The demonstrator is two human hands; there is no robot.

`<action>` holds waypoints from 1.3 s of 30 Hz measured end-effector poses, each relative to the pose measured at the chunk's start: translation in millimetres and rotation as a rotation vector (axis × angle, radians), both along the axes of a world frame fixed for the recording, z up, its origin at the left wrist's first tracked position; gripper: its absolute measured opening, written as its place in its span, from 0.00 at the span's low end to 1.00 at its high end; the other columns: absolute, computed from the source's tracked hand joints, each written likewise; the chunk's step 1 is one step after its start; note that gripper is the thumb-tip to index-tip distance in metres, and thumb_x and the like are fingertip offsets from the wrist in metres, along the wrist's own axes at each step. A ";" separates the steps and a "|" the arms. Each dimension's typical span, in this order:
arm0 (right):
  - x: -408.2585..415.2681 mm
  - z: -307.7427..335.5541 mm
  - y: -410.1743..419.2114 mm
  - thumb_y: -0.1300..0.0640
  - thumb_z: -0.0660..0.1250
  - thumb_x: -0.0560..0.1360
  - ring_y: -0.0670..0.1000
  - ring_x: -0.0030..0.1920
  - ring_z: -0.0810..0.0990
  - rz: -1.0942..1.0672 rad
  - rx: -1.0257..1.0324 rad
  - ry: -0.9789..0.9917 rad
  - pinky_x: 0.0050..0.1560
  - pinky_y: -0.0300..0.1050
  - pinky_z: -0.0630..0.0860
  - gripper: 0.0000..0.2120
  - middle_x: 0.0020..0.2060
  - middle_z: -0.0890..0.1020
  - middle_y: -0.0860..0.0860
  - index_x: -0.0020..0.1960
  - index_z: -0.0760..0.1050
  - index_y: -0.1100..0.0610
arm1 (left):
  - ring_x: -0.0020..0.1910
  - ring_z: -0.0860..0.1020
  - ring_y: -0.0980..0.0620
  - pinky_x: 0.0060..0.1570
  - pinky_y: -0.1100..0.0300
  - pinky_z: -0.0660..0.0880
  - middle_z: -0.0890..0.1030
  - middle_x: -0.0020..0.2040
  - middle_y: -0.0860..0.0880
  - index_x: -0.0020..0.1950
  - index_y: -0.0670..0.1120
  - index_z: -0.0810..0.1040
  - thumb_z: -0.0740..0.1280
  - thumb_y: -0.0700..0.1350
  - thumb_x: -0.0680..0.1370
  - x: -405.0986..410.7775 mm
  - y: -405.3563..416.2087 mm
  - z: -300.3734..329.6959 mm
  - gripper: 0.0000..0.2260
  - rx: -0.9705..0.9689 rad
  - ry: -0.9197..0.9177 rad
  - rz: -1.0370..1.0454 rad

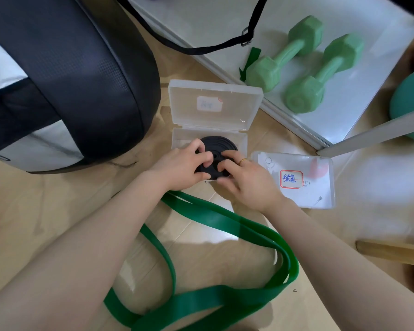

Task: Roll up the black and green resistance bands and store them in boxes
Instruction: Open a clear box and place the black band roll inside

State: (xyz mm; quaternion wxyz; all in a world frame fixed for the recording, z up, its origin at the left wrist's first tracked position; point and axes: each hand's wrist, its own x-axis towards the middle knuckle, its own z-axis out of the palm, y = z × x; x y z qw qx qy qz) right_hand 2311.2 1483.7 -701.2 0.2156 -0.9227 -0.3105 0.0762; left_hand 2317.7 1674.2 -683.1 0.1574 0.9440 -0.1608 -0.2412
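One green band [225,235], one black roll [216,149], two boxes [215,108].

1. Two hands: the left hand [185,163] and the right hand [245,180], side by side at the centre, both with fingers curled on the same coil.
2. Two resistance bands: one black resistance band [219,146], rolled into a coil at the centre, and one green resistance band [225,223], unrolled, at 6 o'clock.
3. Two clear plastic boxes: one open box [213,108] at 12 o'clock from the hands, one closed box [301,180] at 3 o'clock.
4. Two green dumbbells: one [285,51] at 1 o'clock, the other [325,72] just beside it.
5. One black and grey bag [65,75] at 10 o'clock.
6. One gold ring [243,160], on the right hand.
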 end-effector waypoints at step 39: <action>-25.9 1.8 19.7 0.68 0.68 0.61 0.56 0.40 0.82 -0.058 -0.181 -0.339 0.34 0.43 0.78 0.23 0.50 0.82 0.57 0.57 0.79 0.61 | 0.52 0.78 0.41 0.54 0.49 0.70 0.79 0.57 0.41 0.68 0.42 0.71 0.64 0.29 0.72 -43.0 5.9 -15.0 0.25 0.028 -0.337 0.111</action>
